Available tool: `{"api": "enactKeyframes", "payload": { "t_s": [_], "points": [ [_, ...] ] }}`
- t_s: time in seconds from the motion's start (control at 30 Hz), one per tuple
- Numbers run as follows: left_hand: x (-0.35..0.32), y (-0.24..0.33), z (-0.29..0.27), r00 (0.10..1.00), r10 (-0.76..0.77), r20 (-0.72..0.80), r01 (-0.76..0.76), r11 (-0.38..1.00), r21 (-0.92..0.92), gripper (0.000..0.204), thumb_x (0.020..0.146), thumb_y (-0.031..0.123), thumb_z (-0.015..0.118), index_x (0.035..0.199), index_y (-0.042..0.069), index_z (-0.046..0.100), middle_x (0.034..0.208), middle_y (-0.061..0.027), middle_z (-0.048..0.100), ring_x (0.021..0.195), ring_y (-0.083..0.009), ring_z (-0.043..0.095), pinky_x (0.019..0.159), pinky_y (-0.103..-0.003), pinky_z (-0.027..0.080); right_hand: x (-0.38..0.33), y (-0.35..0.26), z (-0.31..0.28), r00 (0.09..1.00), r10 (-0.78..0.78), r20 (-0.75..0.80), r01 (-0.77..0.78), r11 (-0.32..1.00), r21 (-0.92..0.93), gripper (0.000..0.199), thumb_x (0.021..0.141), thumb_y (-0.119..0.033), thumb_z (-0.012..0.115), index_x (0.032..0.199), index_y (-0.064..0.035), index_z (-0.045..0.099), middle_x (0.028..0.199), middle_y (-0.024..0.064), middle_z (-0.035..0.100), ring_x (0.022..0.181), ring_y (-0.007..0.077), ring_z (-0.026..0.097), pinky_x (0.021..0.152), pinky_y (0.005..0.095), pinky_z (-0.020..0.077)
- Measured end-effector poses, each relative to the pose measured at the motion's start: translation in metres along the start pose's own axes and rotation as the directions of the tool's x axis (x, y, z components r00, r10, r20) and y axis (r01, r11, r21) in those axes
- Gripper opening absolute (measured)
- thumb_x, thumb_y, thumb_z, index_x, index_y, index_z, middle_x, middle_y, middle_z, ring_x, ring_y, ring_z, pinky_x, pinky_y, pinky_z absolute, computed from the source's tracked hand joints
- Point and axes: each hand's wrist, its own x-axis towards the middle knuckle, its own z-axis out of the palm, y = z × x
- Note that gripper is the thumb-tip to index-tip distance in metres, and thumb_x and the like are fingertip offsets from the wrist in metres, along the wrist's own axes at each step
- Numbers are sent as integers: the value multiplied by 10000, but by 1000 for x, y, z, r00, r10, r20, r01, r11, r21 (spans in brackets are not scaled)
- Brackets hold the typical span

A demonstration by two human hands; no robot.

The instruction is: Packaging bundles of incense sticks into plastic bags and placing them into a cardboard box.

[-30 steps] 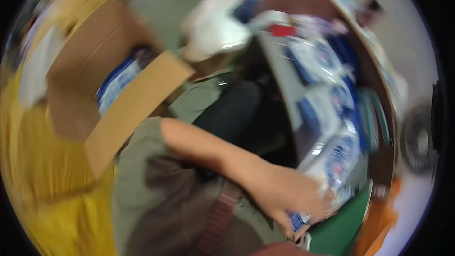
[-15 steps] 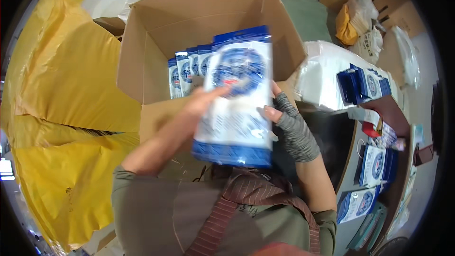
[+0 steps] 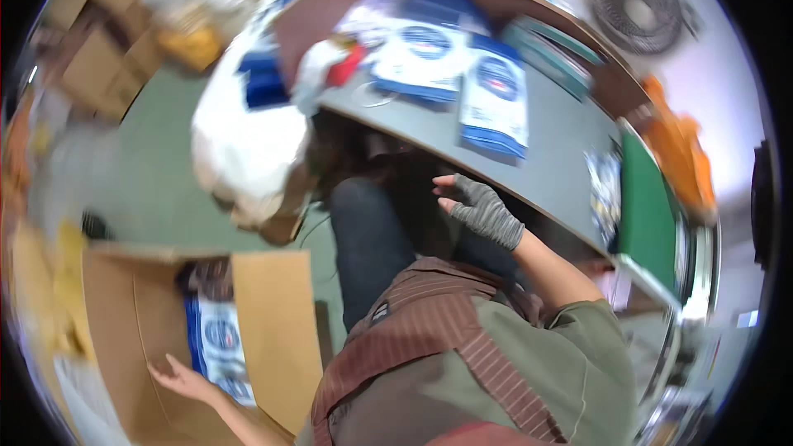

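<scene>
My left hand (image 3: 183,378) reaches into the cardboard box (image 3: 277,322) at the lower left. Its fingers are spread and it holds nothing, beside blue-and-white plastic packets (image 3: 221,334) inside the box. My right hand (image 3: 486,213), in a grey fingerless glove, hovers before the front edge of the grey desk (image 3: 545,153), its fingers apart with nothing between them. Nearest to it on the desk lies a blue-and-white packet (image 3: 496,95). Another such packet (image 3: 417,58) rests further left. The picture is smeared by motion.
A green panel (image 3: 648,198) and an orange bag (image 3: 681,144) are at the desk's right, with a fan (image 3: 636,12) behind. Left of the desk stands a white sack (image 3: 244,144) with dark-blue packets on it. Cardboard boxes (image 3: 99,74) stand at the far left.
The view has swung right, toward the desk. The packet that both hands held is out of them, and the hands have moved apart. The box now appears at the lower left.
</scene>
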Motion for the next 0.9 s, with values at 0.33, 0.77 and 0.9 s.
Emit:
{"api": "enactKeyframes", "payload": {
  "t_s": [0.33, 0.77, 0.9],
  "points": [
    [-217, 442, 80, -59, 862, 504, 358, 490, -795, 609, 864, 76, 605, 1411, 25, 342, 1399, -153, 372, 1244, -269, 456, 985, -383, 433, -274, 202, -131, -186, -296, -937, -651, 751, -108, 452, 923, -287, 559, 1253, 17, 512, 1262, 256, 512, 1174, 386, 483, 1008, 447, 374],
    [-649, 668, 139, -300, 855, 424, -15, 440, -898, 943, 746, 317, 716, 1446, -44, 198, 1466, -284, 266, 1346, -430, 295, 1125, -459, 257, -216, 174, -211, 448, -274, -851, -625, 585, -517, 902, 693, -371, 764, 1403, 6, 356, 1387, 271, 391, 1256, 413, 431, 1058, 451, 368],
    [-631, 645, 158, -356, 856, 374, 23, 409, -912, 883, 760, 202, 647, 1460, -40, 166, 1486, -287, 234, 1365, -435, 267, 1134, -450, 247, -193, 135, -206, 578, -265, -772, -458, 677, -576, 862, 694, -394, 754, 1373, 5, 405, 1424, 284, 360, 1303, 426, 388, 1085, 451, 345]
  ]
}}
